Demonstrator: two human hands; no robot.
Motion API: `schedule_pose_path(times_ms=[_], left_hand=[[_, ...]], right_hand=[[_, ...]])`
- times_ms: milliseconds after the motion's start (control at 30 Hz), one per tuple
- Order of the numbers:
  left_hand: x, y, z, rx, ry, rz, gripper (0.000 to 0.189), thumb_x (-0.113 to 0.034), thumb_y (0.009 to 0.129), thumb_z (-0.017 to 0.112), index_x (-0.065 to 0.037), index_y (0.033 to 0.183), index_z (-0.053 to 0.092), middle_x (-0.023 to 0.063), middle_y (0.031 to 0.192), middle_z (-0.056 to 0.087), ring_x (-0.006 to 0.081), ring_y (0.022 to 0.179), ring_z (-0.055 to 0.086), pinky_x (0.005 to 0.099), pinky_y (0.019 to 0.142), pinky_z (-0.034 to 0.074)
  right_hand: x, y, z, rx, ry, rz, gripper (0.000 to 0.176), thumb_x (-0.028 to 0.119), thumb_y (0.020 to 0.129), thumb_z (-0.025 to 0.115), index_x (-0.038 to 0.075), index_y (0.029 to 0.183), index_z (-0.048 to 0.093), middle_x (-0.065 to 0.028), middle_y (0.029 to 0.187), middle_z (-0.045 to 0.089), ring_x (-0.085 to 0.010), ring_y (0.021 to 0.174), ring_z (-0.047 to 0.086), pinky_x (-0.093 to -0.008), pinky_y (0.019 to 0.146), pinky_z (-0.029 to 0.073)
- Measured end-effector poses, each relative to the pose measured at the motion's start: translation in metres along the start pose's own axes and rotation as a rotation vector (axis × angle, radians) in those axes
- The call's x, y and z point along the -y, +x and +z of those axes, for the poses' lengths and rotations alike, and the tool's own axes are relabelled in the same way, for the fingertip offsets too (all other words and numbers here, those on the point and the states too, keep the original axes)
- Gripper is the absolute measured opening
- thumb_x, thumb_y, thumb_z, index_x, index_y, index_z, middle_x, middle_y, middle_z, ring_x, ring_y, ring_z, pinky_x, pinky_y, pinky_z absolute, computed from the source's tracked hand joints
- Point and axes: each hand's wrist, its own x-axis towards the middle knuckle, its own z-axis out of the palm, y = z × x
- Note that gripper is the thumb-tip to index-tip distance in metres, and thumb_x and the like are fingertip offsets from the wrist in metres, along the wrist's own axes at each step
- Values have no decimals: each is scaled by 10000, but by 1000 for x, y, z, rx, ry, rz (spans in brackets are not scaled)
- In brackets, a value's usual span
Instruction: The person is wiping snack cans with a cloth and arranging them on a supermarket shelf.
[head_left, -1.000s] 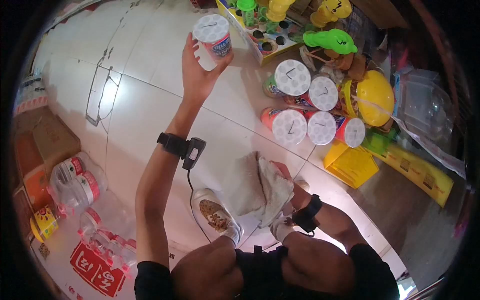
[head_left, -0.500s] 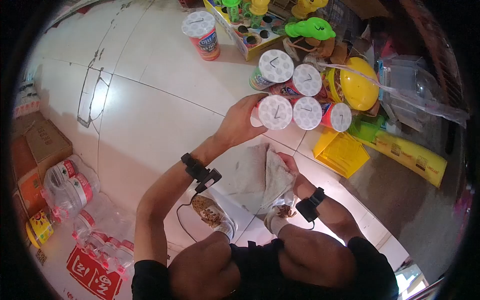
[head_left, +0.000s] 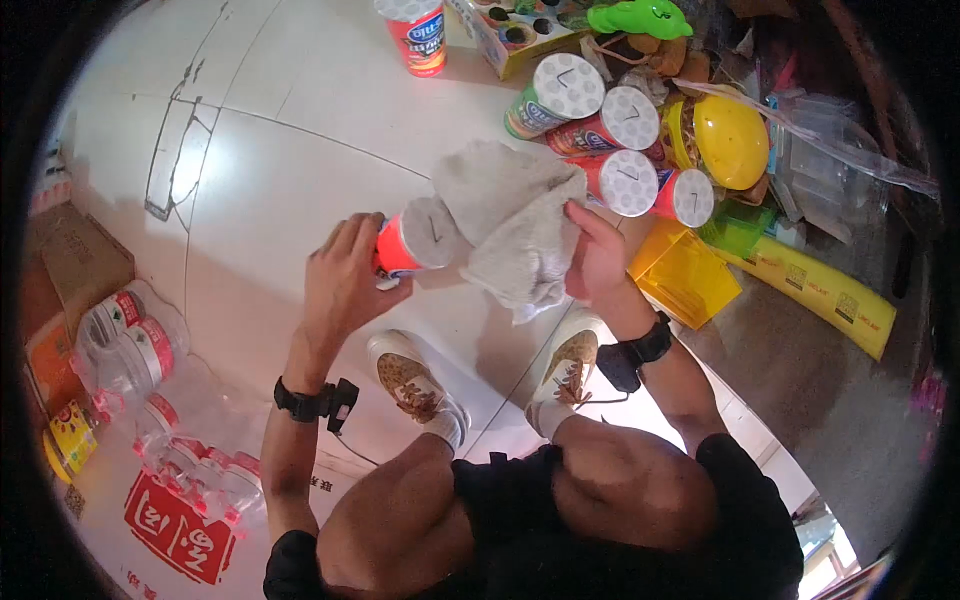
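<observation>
My left hand [head_left: 345, 268] is wrapped round a red lidded cup [head_left: 428, 234], tilted with its pale dotted lid toward the cloth. A grey-white cloth [head_left: 515, 215] is gripped in my right hand [head_left: 600, 257], its folds spread out to the left and hanging close beside the lid. Past the cloth stand more lidded cups: a green one [head_left: 568, 88], a red one [head_left: 628, 118], another red one [head_left: 627, 183] right behind the cloth's edge, and a smaller one [head_left: 690, 198].
One red cup [head_left: 424, 45] stands apart on the tiled floor. A yellow-lidded jar [head_left: 732, 142], a yellow bin [head_left: 680, 275] and a long yellow packet [head_left: 820, 295] lie to the right. Shrink-wrapped bottles [head_left: 180, 440] and a cardboard box [head_left: 75, 255] are at the left.
My left hand has lifted a cup out of the front of the group and brought it left and toward me. My right hand has raised the cloth up beside it.
</observation>
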Motion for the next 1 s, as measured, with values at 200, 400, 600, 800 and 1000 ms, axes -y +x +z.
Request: schedule_pose_path(times_ms=[200, 400, 600, 800, 1000], left_hand=[[-21, 0, -3, 12, -15, 105, 546, -314, 595, 836, -32, 958, 541, 105, 843, 598, 299, 746, 623, 403, 606, 515], [-23, 3, -6, -44, -31, 116, 552, -310, 544, 844, -41, 925, 549, 85, 788, 586, 273, 700, 613, 384, 592, 510], [-29, 10, -12, -151, 47, 256, 644, -266, 503, 834, -20, 1047, 590, 74, 834, 616, 257, 728, 629, 365, 615, 533], [-32, 2, -11, 1, -2, 150, 650, -266, 523, 833, -21, 1078, 599, 81, 906, 654, 244, 770, 652, 363, 654, 551], [-12, 3, -16, -207, -5, 285, 657, -274, 548, 847, -21, 1101, 597, 86, 925, 659, 248, 836, 670, 351, 689, 560]], right_hand=[[-29, 31, 61, 305, -1387, -782, 438, 245, 942, 556, -13, 1294, 514, -177, 1251, 612, -340, 1162, 587, -419, 1035, 441], [-16, 38, 86, 179, -1516, -654, 335, 254, 909, 579, -38, 1066, 628, -274, 1056, 648, -407, 945, 645, -451, 849, 501], [-20, 56, 58, -185, -1238, -435, 377, 311, 938, 574, -59, 946, 647, -234, 735, 656, -412, 720, 661, -432, 692, 517], [-28, 33, 82, -14, -1331, -794, 309, 273, 961, 565, 1, 1085, 644, -214, 920, 689, -391, 858, 673, -406, 768, 519], [-19, 55, 69, -171, -998, -380, 367, 315, 982, 555, -26, 1076, 652, -167, 963, 710, -338, 899, 687, -397, 783, 528]])
